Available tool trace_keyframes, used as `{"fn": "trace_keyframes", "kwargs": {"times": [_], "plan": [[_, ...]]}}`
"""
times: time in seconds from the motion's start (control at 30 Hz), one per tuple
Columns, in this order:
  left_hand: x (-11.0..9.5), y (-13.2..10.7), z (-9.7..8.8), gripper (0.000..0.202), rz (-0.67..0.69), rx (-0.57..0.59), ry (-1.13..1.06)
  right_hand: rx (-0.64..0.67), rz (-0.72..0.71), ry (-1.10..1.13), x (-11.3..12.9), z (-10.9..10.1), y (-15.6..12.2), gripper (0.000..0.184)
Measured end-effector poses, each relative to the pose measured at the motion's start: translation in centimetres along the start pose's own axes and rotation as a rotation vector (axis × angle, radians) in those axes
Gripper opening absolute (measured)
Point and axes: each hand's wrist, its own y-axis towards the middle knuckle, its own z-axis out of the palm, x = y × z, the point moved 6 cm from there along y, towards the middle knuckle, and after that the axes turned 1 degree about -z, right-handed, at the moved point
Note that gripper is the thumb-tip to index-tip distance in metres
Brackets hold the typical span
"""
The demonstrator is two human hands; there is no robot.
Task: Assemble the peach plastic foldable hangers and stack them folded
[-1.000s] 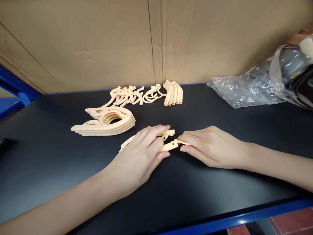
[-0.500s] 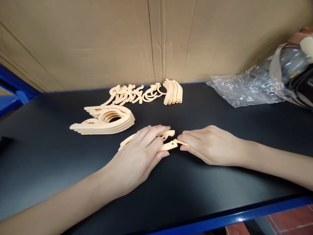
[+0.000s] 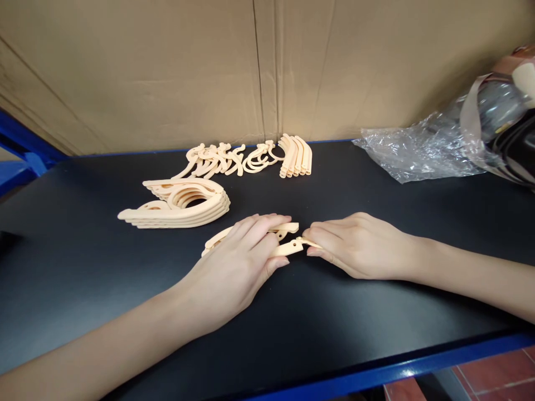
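Open tabletop [image 3: 330, 192] lies between two obstacles: stacked pieces [image 3: 184, 216] and plastic bag [image 3: 422, 147].

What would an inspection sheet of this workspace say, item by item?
Surface: black tabletop, blue rail along the near edge.
Job's things: pale part under the left hand; thin piece at its right end; stack beyond, to the left; loose curved pieces and a row of bars at the back.
Clutter: clear plastic bag at right; dark object at left edge, unidentifiable.
Hands: left holds the part; right hand pinches the thin piece.
Cables: nothing certain; black loops at right edge are unclear.
Surroundings: brown panel behind; reddish tiles below, lower right.
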Motion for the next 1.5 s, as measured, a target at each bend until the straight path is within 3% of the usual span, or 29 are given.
{"fn": "trace_keyframes", "kwargs": {"times": [0.4,1.03,1.3,1.5], "plan": [[-0.14,0.13,-0.12,0.023,0.014,-0.013,-0.025,0.014,-0.017,0.047,0.21,-0.17,0.46,0.039],[-0.05,0.18,-0.12,0.034,0.047,0.065,0.000,-0.024,-0.134,-0.279,0.55,-0.61,0.16,0.033],[0.01,-0.25,0.19,0.032,0.062,0.061,-0.029,-0.068,-0.150,-0.215,0.84,-0.83,0.21,0.039],[0.59,0.13,-0.65,0.024,-0.029,0.040,-0.109,-0.059,-0.149,-0.137,0.62,-0.90,0.09,0.035]]}}
